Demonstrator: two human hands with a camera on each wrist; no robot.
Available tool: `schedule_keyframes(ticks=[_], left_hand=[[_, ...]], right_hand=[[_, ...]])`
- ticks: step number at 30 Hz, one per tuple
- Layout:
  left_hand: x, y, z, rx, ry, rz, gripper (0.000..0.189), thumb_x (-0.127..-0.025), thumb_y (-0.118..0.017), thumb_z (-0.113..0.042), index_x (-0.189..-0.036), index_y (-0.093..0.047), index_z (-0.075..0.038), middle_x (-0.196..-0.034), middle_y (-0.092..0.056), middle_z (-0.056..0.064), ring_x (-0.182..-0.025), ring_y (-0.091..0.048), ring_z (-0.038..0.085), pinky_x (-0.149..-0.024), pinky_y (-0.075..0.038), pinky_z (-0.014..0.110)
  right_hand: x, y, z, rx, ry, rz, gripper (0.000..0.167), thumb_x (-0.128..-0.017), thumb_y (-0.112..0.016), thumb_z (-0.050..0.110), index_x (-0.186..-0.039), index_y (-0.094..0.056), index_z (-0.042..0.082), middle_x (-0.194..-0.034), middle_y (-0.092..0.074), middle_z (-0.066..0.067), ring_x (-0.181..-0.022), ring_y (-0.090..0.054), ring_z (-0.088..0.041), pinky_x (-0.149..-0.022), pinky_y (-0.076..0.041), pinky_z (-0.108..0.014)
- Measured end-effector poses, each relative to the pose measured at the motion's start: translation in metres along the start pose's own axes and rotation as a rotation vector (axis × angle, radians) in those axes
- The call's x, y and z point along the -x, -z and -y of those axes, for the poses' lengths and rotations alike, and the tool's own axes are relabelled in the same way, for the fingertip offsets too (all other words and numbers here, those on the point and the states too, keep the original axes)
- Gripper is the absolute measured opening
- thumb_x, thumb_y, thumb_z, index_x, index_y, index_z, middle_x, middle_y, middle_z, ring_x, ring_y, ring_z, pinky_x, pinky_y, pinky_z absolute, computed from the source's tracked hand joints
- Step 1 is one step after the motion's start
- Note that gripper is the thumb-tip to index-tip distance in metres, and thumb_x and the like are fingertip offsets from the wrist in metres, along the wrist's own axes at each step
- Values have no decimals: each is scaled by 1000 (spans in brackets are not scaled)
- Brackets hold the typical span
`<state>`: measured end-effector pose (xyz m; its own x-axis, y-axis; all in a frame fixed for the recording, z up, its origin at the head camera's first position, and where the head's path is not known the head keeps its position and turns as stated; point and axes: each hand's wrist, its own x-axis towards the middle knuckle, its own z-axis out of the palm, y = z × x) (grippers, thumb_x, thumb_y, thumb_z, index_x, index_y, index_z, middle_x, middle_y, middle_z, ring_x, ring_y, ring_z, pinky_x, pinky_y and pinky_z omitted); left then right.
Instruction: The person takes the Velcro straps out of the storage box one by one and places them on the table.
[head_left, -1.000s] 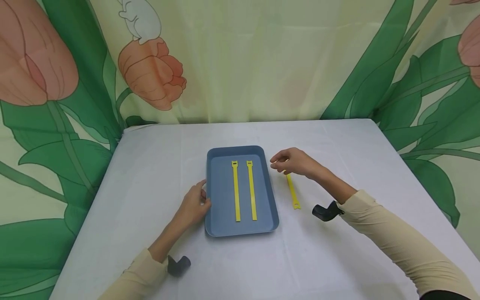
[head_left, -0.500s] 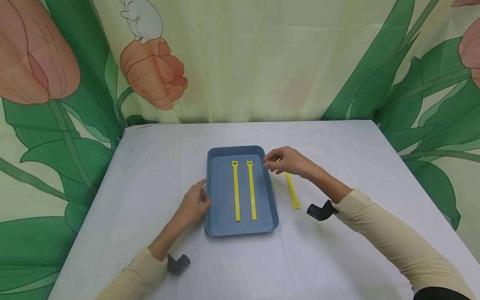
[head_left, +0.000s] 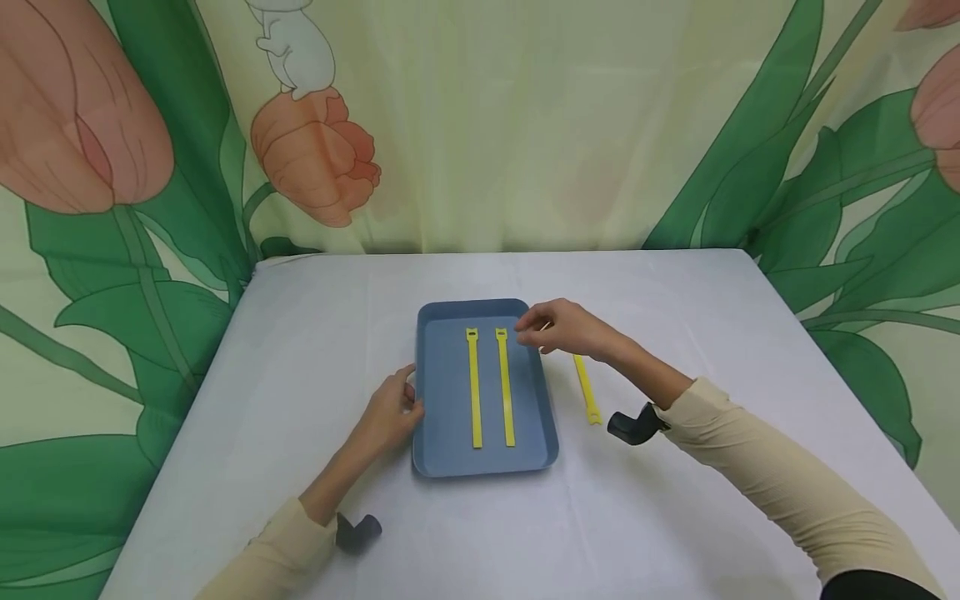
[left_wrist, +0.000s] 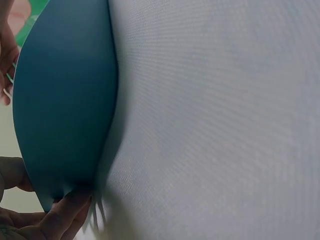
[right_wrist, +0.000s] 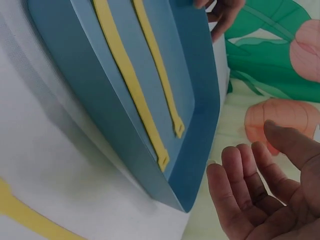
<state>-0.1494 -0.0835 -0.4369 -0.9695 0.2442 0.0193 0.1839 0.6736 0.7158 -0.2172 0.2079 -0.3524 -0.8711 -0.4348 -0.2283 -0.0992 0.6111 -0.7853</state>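
In the head view, two yellow hook-and-loop cable ties (head_left: 475, 392) lie parallel and lengthwise in the blue-grey tray (head_left: 444, 417), slotted heads at the far end. My left hand (head_left: 387, 408) holds the tray's left side; the left wrist view has its fingers (left_wrist: 67, 212) against the outer wall and a digit over the rim. Over the tray's far right corner hovers my right hand (head_left: 566, 327), its fingers loosely bent and nothing between them in the right wrist view. A third yellow cable tie (head_left: 586, 390) lies on the cloth right of the tray, its far end hidden by the right hand.
A white cloth (head_left: 315, 333) covers the table. Behind it hangs a curtain (head_left: 510, 125) printed with tulips and leaves. Dark camera mounts (head_left: 633, 425) stick out from both wrists, close above the table.
My right hand has moved left, from above the loose cable tie to the tray's far right corner. The left hand stays at the tray's side, and the cable ties lie as before.
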Motion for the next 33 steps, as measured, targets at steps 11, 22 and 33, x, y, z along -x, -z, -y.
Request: schedule_keyframes(ticks=[11,22,33], left_hand=[[1,1,-7,-17,4,0,60,-80,-56,-1,-136,-36,12,-89,-51,10,-83,-52,23,-78,-45,40],[3,2,-6,-14,43,13,62,-81,-58,-3,-137,-36,11,-91,-52,10,-88,-55,25,-79,-46,40],[3,1,-5,-16,31,12,62,-81,-57,-3,-137,-36,11,-92,-52,10,-87,-53,24,-79,-45,39]], right_hand=[[-3,-5,-2,16,74,11,33,-88,-64,20,-115,-63,1,-101,-65,-6,-92,-61,-35,-76,-51,-37],[-9,-15,-4,116,196,-12,30,-87,-67,22,-111,-66,3,-102,-67,-1,-88,-62,-18,-74,-50,-32],[-11,-22,-6,155,294,33,25,-86,-68,19,-109,-66,8,-97,-65,1,-88,-62,-12,-74,-50,-29]])
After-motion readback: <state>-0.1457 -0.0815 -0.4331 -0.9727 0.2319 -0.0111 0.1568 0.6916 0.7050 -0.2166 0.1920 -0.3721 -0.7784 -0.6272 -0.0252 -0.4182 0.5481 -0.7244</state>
